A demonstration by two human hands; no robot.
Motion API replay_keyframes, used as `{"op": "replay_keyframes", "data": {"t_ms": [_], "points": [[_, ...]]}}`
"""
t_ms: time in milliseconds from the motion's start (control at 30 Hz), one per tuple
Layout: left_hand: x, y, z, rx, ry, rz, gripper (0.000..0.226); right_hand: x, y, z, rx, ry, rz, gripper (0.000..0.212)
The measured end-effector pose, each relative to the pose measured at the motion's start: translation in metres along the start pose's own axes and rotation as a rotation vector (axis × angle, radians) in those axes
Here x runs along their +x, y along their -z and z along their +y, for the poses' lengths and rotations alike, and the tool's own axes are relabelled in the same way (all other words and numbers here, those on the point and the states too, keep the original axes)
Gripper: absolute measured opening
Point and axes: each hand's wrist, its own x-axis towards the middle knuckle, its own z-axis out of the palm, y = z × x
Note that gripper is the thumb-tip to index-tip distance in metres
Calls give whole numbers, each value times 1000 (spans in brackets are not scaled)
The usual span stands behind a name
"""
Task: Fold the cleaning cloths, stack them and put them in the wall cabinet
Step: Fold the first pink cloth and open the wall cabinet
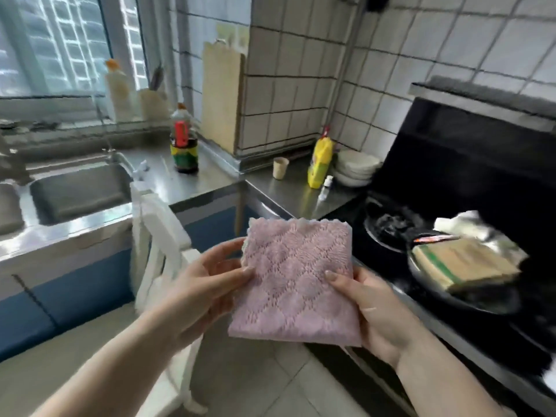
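A pink cleaning cloth (296, 278), folded into a rough square with a scalloped top edge, is held up in the air in front of me over the floor. My left hand (207, 284) pinches its left edge, thumb on the front. My right hand (370, 308) pinches its right edge, thumb on the front and fingers behind. A folded beige cloth with green stripes (463, 266) lies in a dark pan (433, 284) on the stove at the right. A white cloth (463, 225) lies behind it. No wall cabinet is in view.
A steel counter (210, 179) with a sink (75, 191) runs along the left and back. On it stand a sauce bottle (184, 142), a paper cup (280, 167), a yellow bottle (321, 162) and stacked bowls (356, 168). A white chair (159, 236) stands under my left arm. A black stove (451, 206) fills the right.
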Motion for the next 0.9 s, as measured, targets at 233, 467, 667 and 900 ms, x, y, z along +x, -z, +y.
{"op": "replay_keyframes", "data": {"t_ms": [233,467,667,900], "points": [[69,-82,30,90,17,-390,44,-40,44,-42,120,183,309,39],[108,-188,41,186,-14,-703,49,-94,96,-75,191,298,490,39],[129,-309,45,203,-61,-894,48,-143,168,-128,175,426,571,41],[162,-458,63,207,-217,-926,33,-181,275,-218,71,557,591,38]]}}
